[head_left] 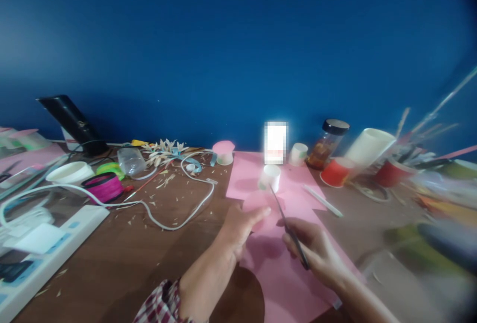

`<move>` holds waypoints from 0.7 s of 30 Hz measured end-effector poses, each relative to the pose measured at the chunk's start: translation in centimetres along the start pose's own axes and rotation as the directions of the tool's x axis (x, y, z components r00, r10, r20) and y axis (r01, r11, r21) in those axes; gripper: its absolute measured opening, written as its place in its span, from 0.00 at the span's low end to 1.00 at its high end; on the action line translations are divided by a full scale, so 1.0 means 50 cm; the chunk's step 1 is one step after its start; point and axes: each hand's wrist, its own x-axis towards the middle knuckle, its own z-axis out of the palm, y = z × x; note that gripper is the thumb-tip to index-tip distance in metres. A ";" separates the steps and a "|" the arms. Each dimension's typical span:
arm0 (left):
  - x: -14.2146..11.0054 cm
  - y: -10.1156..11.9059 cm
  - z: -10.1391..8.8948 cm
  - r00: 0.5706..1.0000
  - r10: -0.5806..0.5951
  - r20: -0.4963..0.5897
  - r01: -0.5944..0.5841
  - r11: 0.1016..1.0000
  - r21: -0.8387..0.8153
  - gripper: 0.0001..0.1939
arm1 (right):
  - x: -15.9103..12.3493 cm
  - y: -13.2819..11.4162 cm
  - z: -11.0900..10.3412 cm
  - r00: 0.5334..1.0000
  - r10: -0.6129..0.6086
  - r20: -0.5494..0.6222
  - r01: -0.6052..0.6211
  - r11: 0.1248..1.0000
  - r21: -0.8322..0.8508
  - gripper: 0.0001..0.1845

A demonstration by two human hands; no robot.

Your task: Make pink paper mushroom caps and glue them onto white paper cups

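Observation:
My left hand [238,228] pinches a rounded piece of pink paper [257,202] between thumb and fingers; the fingers under it are hidden. My right hand [313,248] is closed around a slim tool with a thin metal blade and a dark handle [297,243], seen edge-on, so its exact kind is unclear. The blade's tip overlaps a small white paper cup [270,178] in the view; I cannot tell whether they touch. Under both hands lie pink paper sheets [286,288]. A bright, pixelated screen-like patch [276,142] stands behind the cup.
Behind are a pink-topped cup [223,153], another small cup [298,154] and a dark-lidded jar [331,144]. Red cups [335,171] and blurred tools stand right. A white cable [160,223], power strip [55,253], magenta ribbon roll [102,187] and wood shavings lie left. A blue wall [208,54] closes the back.

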 end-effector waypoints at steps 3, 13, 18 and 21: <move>-0.008 0.005 0.003 1.000 0.000 -0.007 0.000 1.000 0.013 0.24 | -0.001 -0.001 0.000 1.000 0.008 -0.008 -0.008 1.000 -0.009 0.26; -0.017 0.011 0.006 0.998 0.047 -0.030 -0.045 0.997 0.055 0.24 | -0.004 -0.010 0.000 1.000 0.007 -0.018 -0.008 0.999 -0.043 0.25; -0.018 0.012 0.003 0.998 0.035 -0.047 -0.035 0.999 0.014 0.28 | -0.004 -0.008 -0.001 1.000 0.011 -0.006 -0.012 0.999 -0.052 0.27; -0.019 0.015 0.002 0.998 0.023 -0.060 -0.022 1.000 0.014 0.28 | -0.004 -0.010 -0.002 1.000 0.023 -0.001 -0.023 0.998 -0.059 0.27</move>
